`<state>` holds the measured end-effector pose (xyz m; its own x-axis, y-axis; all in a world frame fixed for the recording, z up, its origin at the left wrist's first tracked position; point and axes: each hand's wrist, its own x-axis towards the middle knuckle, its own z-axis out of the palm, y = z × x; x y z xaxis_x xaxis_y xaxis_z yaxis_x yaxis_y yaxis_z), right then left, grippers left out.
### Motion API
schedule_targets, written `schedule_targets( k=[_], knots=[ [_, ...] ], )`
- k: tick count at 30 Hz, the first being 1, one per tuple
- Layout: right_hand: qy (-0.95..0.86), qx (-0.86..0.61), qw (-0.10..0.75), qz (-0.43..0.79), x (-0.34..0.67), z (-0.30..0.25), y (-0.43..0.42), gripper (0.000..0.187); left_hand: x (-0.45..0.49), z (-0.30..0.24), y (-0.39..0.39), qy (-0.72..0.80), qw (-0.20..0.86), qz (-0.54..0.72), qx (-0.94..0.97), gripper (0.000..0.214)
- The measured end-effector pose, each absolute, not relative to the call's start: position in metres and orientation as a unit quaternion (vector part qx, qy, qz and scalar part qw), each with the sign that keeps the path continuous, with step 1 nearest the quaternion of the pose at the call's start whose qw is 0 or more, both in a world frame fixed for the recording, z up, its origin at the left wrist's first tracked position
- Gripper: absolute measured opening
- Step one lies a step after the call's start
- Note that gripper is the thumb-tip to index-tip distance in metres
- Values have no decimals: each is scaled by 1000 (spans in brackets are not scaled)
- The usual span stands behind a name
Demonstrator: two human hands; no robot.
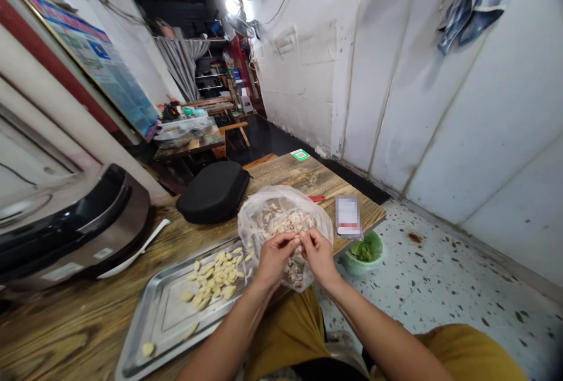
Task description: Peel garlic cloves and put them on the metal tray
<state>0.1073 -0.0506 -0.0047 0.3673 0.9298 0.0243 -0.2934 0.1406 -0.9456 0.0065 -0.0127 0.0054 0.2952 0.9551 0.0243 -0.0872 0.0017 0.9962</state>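
Over a clear plastic bag (253, 202) my left hand (278, 255) and my right hand (317, 252) meet with fingertips pinched together. Between them is a small pale garlic clove (298, 240), mostly covered by the fingers. Inside the open bag lies a heap of garlic skins and pieces (288, 221). To the left, a metal tray (152, 308) carries many peeled garlic cloves (215, 278), most of them bunched at its far right end. A few cloves lie apart near the tray's near left corner.
On the wooden table (65, 328) stand a black case (213, 191), a rice cooker (74, 223) and a white rice paddle (136, 252). A phone (348, 217) lies by the right edge. Below, a green bowl (372, 255) of leaves stands on the floor.
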Motion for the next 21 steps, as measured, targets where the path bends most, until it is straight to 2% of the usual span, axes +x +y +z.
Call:
schedule_targets(
  k=[5, 7, 12, 19, 21],
  knots=[
    [-428, -606, 630, 230, 108, 0, -53, 34, 13, 12, -23, 397, 567, 474, 545, 21],
    [-435, -629, 611, 205, 109, -2, -51, 34, 13, 11, -25, 404, 560, 476, 544, 20],
    [-460, -618, 583, 258, 114, -10, -42, 35, 5, 6, -28, 388, 563, 469, 559, 21],
    [-501, -587, 547, 325, 111, -9, -46, 38, -6, 9, -25, 412, 618, 448, 497, 27],
    [-511, -582, 547, 318, 111, -5, -51, 30, -7, 9, -23, 419, 598, 442, 520, 27]
  ],
)
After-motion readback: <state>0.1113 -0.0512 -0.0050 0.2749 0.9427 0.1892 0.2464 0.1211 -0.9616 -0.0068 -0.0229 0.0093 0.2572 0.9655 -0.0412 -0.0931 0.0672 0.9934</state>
